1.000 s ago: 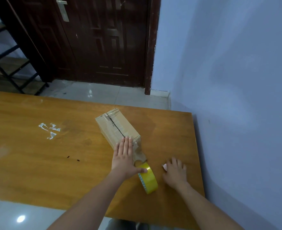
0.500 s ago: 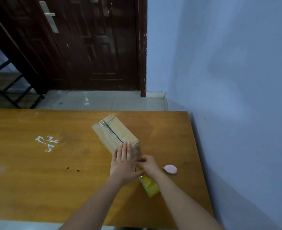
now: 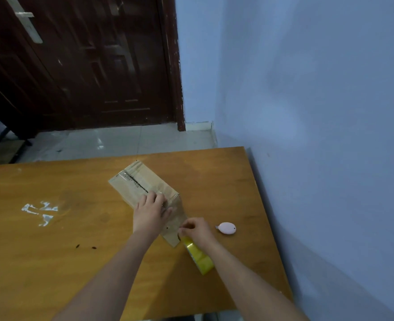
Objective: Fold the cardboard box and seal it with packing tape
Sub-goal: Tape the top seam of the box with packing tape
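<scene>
A closed brown cardboard box point(image 3: 137, 184) lies on the wooden table point(image 3: 52, 251), a dark seam running along its top under clear tape. My left hand point(image 3: 151, 212) presses flat on the near end of the box top. A strip of clear tape runs from the box's near face down to the yellow tape roll point(image 3: 199, 257), which stands on edge on the table. My right hand point(image 3: 196, 230) pinches the tape strip just above the roll.
A small pink oval cutter point(image 3: 226, 228) lies on the table right of my right hand. White tape scraps point(image 3: 40, 210) stick to the table at the left. The blue wall point(image 3: 318, 158) runs along the table's right edge. A dark door stands beyond.
My right hand left the pink cutter on the table and moved left to the tape by the roll. My left hand stayed pressed on the box.
</scene>
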A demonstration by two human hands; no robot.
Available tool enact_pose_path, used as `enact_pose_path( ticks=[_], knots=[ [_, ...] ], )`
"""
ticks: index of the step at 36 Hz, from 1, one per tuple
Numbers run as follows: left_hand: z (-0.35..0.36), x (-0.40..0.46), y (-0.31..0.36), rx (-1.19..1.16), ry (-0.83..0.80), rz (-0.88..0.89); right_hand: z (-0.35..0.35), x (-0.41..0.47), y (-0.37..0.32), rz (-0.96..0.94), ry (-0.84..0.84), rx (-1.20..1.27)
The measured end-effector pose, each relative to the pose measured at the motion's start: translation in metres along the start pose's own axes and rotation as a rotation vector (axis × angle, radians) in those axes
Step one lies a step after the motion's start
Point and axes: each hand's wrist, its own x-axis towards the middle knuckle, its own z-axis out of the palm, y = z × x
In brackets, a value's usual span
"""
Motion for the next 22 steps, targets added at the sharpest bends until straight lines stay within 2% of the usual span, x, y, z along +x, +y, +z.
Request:
enact_pose_path(
  ticks=[9, 14, 22],
  knots=[
    [0.002, -0.004, 0.005, 0.140, 0.089, 0.053, 0.000, -0.001, 0.004, -0.006, 0.033, -0.043],
    [0.002, -0.008, 0.010, 0.259, 0.073, 0.050, -0.001, -0.002, 0.004, -0.004, 0.032, -0.057],
    [-0.003, -0.004, 0.013, 0.207, 0.054, 0.025, 0.000, -0.001, 0.007, 0.013, 0.041, -0.068]
  ],
)
